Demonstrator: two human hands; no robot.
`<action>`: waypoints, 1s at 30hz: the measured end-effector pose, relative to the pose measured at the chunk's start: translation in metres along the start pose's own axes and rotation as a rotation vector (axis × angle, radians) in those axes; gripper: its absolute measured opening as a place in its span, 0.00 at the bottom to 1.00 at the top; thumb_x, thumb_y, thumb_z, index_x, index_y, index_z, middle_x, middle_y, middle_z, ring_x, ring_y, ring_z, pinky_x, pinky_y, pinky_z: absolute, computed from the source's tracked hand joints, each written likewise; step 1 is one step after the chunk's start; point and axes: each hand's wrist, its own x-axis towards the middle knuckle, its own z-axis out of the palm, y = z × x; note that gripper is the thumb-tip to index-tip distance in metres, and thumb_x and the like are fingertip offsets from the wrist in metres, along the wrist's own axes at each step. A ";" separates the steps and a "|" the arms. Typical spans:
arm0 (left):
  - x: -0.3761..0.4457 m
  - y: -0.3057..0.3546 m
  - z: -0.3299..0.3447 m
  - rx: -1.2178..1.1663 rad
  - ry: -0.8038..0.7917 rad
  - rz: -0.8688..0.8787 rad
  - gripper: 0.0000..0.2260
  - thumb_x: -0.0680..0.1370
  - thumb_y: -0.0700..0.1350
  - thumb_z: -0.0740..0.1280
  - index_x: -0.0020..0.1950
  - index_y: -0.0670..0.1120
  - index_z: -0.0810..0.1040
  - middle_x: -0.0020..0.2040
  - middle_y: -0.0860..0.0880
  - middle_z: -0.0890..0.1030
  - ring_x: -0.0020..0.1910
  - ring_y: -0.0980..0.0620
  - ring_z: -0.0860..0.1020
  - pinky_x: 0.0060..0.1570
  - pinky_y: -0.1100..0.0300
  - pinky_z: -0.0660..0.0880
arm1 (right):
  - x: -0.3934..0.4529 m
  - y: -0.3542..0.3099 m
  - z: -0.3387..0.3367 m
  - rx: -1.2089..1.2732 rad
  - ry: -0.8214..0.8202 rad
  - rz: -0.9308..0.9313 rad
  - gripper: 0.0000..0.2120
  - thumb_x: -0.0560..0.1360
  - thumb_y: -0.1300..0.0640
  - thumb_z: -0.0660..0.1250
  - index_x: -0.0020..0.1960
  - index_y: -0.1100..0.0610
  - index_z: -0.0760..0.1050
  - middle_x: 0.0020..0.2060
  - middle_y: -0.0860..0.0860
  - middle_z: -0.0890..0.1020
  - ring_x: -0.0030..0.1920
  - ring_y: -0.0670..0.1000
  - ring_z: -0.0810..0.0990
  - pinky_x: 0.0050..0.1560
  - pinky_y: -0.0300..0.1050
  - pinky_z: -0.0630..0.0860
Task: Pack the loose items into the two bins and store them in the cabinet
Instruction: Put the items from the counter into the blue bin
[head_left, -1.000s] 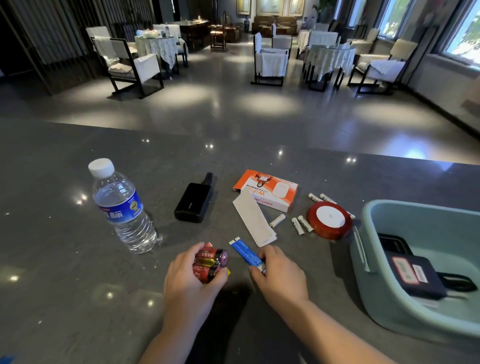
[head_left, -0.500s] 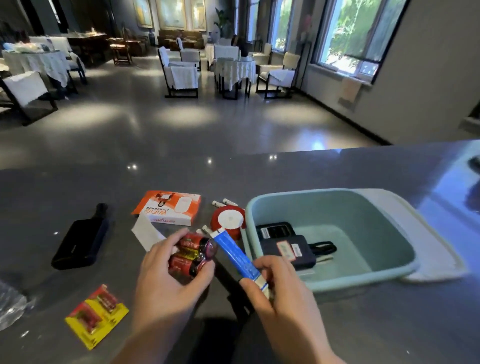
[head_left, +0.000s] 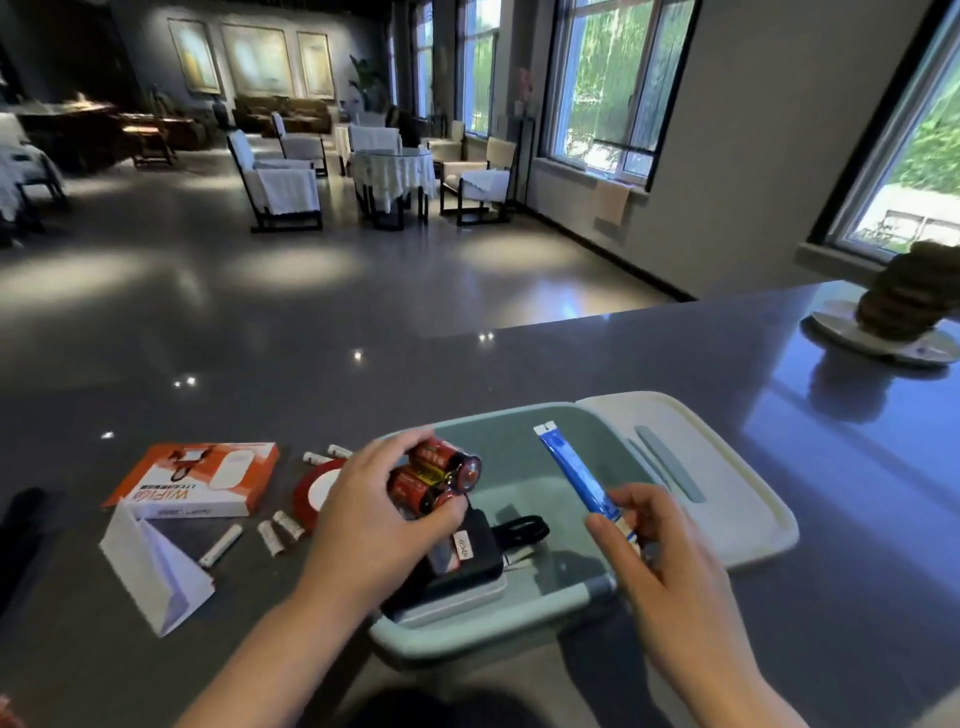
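My left hand (head_left: 363, 512) gripped red batteries (head_left: 436, 475) over the teal bin (head_left: 519, 623); right hand (head_left: 660, 566) pinched a blue tube (head_left: 576, 475) above it.

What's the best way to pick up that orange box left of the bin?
Come from above and pinch the orange box across its two long edges. It lies flat on the counter, wide and thin, so only those edges give the fingers purchase; the near one is exposed, with folded white paper just in front.
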 end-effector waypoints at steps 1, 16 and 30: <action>0.010 0.000 0.004 0.031 -0.033 0.002 0.26 0.64 0.54 0.76 0.61 0.62 0.73 0.56 0.62 0.74 0.57 0.62 0.72 0.57 0.59 0.71 | 0.005 0.003 -0.001 0.004 0.000 0.000 0.07 0.73 0.50 0.70 0.47 0.43 0.73 0.40 0.44 0.77 0.41 0.43 0.75 0.41 0.32 0.70; 0.064 -0.032 0.036 0.591 -0.479 -0.134 0.17 0.67 0.52 0.68 0.56 0.56 0.74 0.53 0.55 0.76 0.53 0.54 0.75 0.52 0.56 0.74 | 0.068 0.016 0.032 -0.080 -0.295 -0.151 0.05 0.74 0.44 0.67 0.46 0.40 0.71 0.42 0.42 0.76 0.45 0.40 0.74 0.42 0.38 0.72; 0.056 -0.039 0.038 0.777 -0.287 0.008 0.14 0.73 0.42 0.67 0.56 0.55 0.80 0.55 0.56 0.74 0.58 0.53 0.70 0.54 0.59 0.69 | 0.138 0.038 0.046 -0.676 -0.551 -0.389 0.08 0.76 0.46 0.64 0.54 0.47 0.73 0.49 0.43 0.73 0.55 0.46 0.73 0.44 0.40 0.66</action>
